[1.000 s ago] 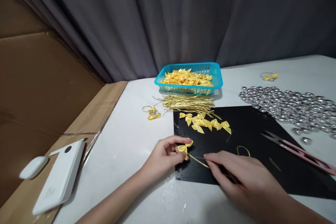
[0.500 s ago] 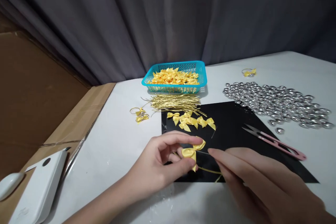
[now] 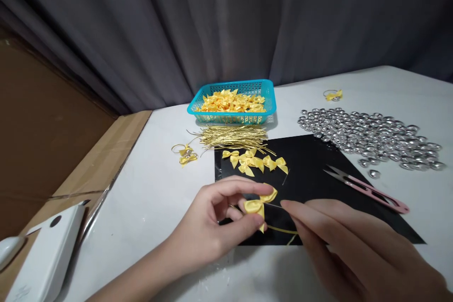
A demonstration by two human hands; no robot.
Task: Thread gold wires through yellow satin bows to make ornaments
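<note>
White table (image 3: 159, 198). Black sheet (image 3: 300, 174), flat on it. Blue basket (image 3: 230, 113), standing behind the sheet. Right hand (image 3: 347, 240), fingers pinching a thin strand (image 3: 273, 205) that runs to the bow. Left hand (image 3: 215, 222), fingers pinching that yellow bow (image 3: 253, 205) over the sheet.

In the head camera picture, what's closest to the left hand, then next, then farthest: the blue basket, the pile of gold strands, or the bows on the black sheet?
From the left hand:
1. Bows: just beyond the hand, on the black sheet.
2. Pile of gold strands: behind those bows.
3. Blue basket: farthest, behind the strands, near the curtain.
</note>
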